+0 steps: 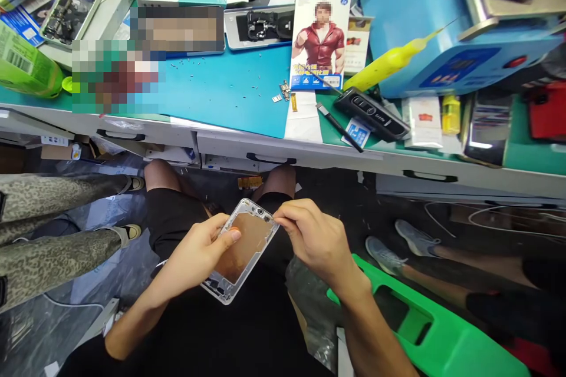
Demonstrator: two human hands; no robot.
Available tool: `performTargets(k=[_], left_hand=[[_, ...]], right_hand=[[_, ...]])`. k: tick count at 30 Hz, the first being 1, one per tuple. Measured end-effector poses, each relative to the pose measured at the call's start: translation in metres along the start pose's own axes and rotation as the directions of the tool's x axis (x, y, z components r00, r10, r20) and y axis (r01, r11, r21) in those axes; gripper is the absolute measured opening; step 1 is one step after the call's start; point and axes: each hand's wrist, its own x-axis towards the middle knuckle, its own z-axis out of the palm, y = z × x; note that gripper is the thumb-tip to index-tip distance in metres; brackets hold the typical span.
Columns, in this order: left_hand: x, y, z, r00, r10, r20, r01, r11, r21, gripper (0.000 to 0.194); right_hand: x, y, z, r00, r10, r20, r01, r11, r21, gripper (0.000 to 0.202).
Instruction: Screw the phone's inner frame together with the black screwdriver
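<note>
Above my lap, my left hand (pixel 206 247) grips a phone frame (pixel 245 244) by its left side, thumb lying over the inner face. The frame is silver-rimmed, with a coppery-brown inside and small fittings at its top and bottom ends; it is held tilted. My right hand (pixel 316 241) is at the frame's upper right corner, thumb and forefinger pinched together there. Whatever sits between those fingertips is too small to make out.
A workbench with a blue mat (pixel 230 94) carries tiny screws, opened phones (pixel 73 12), boxes, a black pen-like tool (pixel 371 113) and a yellow screwdriver (pixel 393 62). Other people's legs (pixel 62 241) are at left and right. A green plastic stool (pixel 460 336) stands to my right.
</note>
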Motion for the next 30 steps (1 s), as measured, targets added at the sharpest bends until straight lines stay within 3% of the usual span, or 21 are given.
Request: performTargets(k=[18,23,25,28,30], left_hand=[[0.001,-0.001,-0.002,1.0,0.001,-0.006,-0.001,1.0,-0.017,0.042],[0.001,-0.003,-0.001,1.0,-0.022,-0.002,0.022,0.999,0.035,0.039],[0.0,-0.004,0.0,0.999,-0.04,-0.003,0.04,0.999,0.025,0.04],[-0.002,-0.008,0.0,0.999,-0.027,-0.033,0.025,0.998,-0.059,0.042],[-0.005,-0.011,-0.002,0.998,-0.011,-0.061,0.004,0.994,-0.107,0.043]], right_hand=[[0.004,0.0,0.002,1.0,0.027,0.003,-0.027,0.996,0.085,0.011],[0.004,0.004,0.005,0.992,0.116,-0.052,-0.109,0.987,0.12,0.009],[0.006,0.01,0.005,0.963,0.208,-0.173,-0.182,0.971,0.155,0.011],[0.011,0.021,0.002,0.842,0.378,-0.385,-0.29,0.919,0.269,0.015],[0.015,0.024,0.0,0.814,0.444,-0.375,-0.323,0.882,0.343,0.015]])
